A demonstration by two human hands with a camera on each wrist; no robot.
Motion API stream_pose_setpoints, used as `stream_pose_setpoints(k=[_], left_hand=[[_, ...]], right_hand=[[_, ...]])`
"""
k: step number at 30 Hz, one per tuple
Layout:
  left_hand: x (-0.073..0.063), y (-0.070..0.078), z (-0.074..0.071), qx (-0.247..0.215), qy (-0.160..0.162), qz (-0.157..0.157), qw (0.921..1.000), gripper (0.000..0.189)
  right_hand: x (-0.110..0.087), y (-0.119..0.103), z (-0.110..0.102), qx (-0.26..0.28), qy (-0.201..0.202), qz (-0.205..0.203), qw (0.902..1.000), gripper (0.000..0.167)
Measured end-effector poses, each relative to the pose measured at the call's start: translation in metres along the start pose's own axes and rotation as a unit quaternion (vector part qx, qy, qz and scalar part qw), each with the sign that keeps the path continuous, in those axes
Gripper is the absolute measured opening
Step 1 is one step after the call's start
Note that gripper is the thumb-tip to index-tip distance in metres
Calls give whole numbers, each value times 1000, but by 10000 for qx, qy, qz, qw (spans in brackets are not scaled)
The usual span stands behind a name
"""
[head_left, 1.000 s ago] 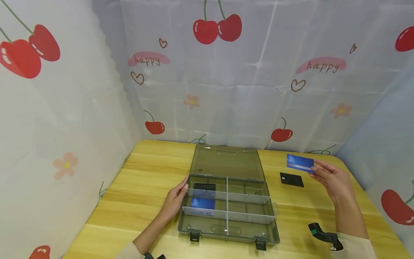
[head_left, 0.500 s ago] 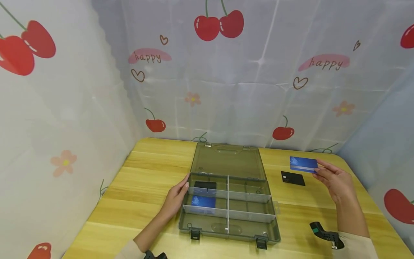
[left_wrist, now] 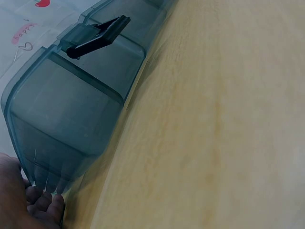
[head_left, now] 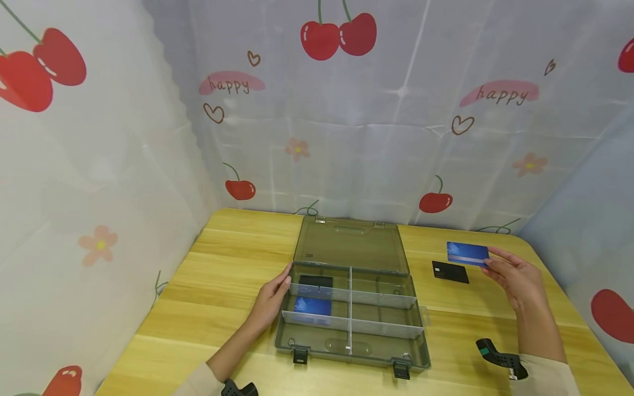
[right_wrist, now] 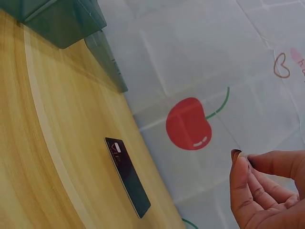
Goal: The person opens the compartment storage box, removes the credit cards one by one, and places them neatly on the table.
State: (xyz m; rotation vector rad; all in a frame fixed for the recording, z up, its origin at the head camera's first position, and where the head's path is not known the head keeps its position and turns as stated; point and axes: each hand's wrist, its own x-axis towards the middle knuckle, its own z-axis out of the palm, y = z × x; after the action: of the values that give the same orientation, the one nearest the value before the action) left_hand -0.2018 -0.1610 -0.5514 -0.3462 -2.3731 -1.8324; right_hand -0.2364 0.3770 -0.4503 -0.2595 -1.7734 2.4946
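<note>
My right hand (head_left: pixel 520 278) pinches a blue card (head_left: pixel 468 254) with a pale stripe by its right end. It is held just behind and above a black card (head_left: pixel 450 272) on the table. In the right wrist view, thumb and fingertips meet, and the blue card is hardly visible. An open grey translucent divider box (head_left: pixel 353 346) stands in the middle. At its left side my left hand (head_left: pixel 267 300) holds it, thumb at the rim and fingers against the wall. Another blue card (head_left: pixel 312 306) lies in the box's middle left compartment, and a dark item (head_left: pixel 316 281) in the back left one.
The box's lid (head_left: pixel 351 245) lies folded back toward the curtain (head_left: pixel 366 165) behind the table. Two black latches (head_left: pixel 300 355) hang at the box's front edge. Wooden tabletop (head_left: pixel 238 247) stretches on both sides of the box. Curtains also enclose the left and right sides.
My right hand has moved slightly right and lower with the blue card, closer to the black card. The left hand stays at the box. The head view has shifted a little.
</note>
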Motion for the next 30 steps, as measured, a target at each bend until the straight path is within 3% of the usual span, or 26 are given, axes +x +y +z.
stream_pose_setpoints(k=[5,12,16,19,26,30], left_hand=[[-1,5,2,1,76,-100,9999,46],[-7,37,-2,-84,-15,-137,9999,46],[-7,40,-3,-121,-26,-91,9999,46],[-6,37,-2,-126,-24,-78,9999,45],[0,7,1,-52,35,-86,9999,46],[2,1,0,-43,21,-59,10000,47]], right_hand=[[0,3,-1,-39,35,0,10000,25],[2,6,-4,-152,162,7,9998,25],[3,7,-7,25,149,22,9999,27],[4,7,-10,178,172,56,9997,28],[5,8,-21,412,472,136,9979,27],[6,10,-27,401,713,138,9966,27]])
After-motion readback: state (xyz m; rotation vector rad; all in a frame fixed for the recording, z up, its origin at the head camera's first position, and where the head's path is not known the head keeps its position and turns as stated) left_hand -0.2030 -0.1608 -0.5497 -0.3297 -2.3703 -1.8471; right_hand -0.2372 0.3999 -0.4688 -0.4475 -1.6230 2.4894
